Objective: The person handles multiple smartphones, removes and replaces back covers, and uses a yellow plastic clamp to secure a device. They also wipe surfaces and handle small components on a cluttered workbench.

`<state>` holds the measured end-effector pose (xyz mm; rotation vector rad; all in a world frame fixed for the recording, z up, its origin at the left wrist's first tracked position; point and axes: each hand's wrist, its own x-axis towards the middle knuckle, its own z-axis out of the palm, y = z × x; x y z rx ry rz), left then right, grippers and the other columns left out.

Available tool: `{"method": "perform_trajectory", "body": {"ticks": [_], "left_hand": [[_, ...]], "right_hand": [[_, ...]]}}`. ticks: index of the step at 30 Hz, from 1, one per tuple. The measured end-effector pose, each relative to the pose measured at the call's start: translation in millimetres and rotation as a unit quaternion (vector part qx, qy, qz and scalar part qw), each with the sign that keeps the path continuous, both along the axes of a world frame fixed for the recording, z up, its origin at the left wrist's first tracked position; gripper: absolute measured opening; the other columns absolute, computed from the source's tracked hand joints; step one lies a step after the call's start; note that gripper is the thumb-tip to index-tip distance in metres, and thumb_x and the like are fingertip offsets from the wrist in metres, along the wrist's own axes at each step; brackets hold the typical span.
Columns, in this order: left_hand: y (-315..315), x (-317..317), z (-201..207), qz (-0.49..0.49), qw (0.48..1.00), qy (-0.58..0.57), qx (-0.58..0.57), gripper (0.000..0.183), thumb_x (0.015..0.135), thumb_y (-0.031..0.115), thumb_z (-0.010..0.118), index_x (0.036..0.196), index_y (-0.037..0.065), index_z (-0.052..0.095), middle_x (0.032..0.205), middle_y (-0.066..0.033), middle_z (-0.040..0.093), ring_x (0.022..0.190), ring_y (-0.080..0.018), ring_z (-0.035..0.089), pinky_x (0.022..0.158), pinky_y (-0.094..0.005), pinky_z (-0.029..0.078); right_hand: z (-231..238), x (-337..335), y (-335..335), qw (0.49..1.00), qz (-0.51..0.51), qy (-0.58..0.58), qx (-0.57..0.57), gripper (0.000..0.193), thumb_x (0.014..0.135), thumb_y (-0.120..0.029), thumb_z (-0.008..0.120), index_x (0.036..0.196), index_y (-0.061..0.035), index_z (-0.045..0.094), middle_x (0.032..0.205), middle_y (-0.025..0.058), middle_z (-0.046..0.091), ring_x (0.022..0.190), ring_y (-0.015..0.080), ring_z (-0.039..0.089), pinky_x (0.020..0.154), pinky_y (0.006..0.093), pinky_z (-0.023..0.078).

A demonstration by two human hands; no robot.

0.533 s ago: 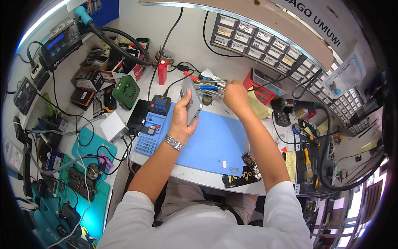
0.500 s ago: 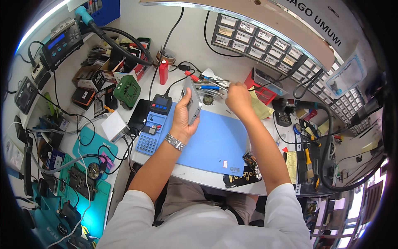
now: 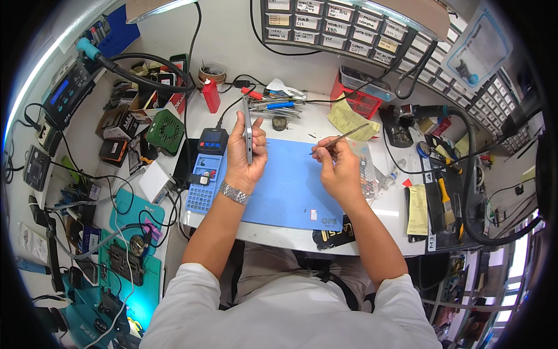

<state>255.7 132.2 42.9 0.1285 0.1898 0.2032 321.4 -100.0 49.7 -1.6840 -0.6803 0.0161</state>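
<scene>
My left hand, with a metal-banded watch on its wrist, is closed around a grey smartphone. The phone stands on edge, so its thin side frame shows and its faces are mostly hidden. Over the right part of the blue work mat, my right hand pinches a slim pointed metal tool. Its tip points left toward the phone, apart from it, and its other end reaches over a yellow paper slip. Beyond the mat lies a pile of hand tools.
At the mat's left stands a blue tester with a small screen. A red bottle and a red drawer box are at the back. Cables and a green fan crowd the left; a brush lies right.
My right hand has come back from the tool pile toward me, with the slim tool now showing in its fingers. My left hand has turned the phone edge-on. The whole view has shifted.
</scene>
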Motion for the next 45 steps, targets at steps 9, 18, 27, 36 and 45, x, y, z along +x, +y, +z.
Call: {"method": "perform_trajectory", "body": {"ticks": [9,18,27,36,45], "left_hand": [[-59.6,-0.2,10.7,0.091,0.890,-0.036,0.446,0.036,0.110,0.022,0.067,0.137,0.002,0.053,0.112,-0.0147,0.075,0.093,-0.0320,0.081,0.080,-0.0428,0.070],[-69.1,-0.4,4.1,0.051,0.872,-0.051,0.483,0.034,0.108,0.014,0.070,0.135,0.000,0.053,0.115,-0.0200,0.077,0.092,-0.0334,0.082,0.080,-0.0442,0.070],[-68.8,-0.7,1.3,0.064,0.869,-0.049,0.488,0.035,0.108,0.014,0.070,0.134,0.001,0.052,0.116,-0.0215,0.077,0.092,-0.0326,0.082,0.080,-0.0433,0.070],[-67.9,-0.8,2.9,0.062,0.869,-0.063,0.486,0.035,0.108,0.015,0.070,0.135,0.001,0.052,0.117,-0.0228,0.077,0.092,-0.0316,0.081,0.080,-0.0423,0.070],[-67.4,-0.8,0.1,0.080,0.858,-0.061,0.503,0.036,0.108,0.016,0.071,0.134,0.000,0.052,0.115,-0.0220,0.077,0.092,-0.0303,0.081,0.080,-0.0421,0.069]], "right_hand": [[9.2,-2.1,0.2,0.956,0.055,0.019,0.289,0.015,0.111,-0.004,0.062,0.122,0.0037,0.055,0.119,0.0222,0.072,0.111,0.0316,0.078,0.102,0.0433,0.065],[10.2,0.2,2.5,0.944,0.055,0.101,0.309,0.016,0.110,-0.003,0.062,0.122,0.0055,0.054,0.118,0.0255,0.071,0.111,0.0352,0.078,0.100,0.0443,0.067],[8.9,1.6,3.1,0.943,0.050,0.135,0.301,0.018,0.110,-0.002,0.063,0.122,0.0072,0.054,0.116,0.0260,0.072,0.108,0.0340,0.078,0.098,0.0430,0.068],[10.3,-1.5,4.9,0.934,0.057,0.149,0.320,0.019,0.110,-0.002,0.064,0.122,0.0073,0.053,0.115,0.0271,0.072,0.109,0.0348,0.079,0.097,0.0420,0.068],[5.8,-5.1,6.5,0.950,0.035,0.108,0.292,0.016,0.109,-0.003,0.065,0.120,0.0051,0.056,0.115,0.0238,0.073,0.108,0.0313,0.078,0.099,0.0418,0.066]]}}
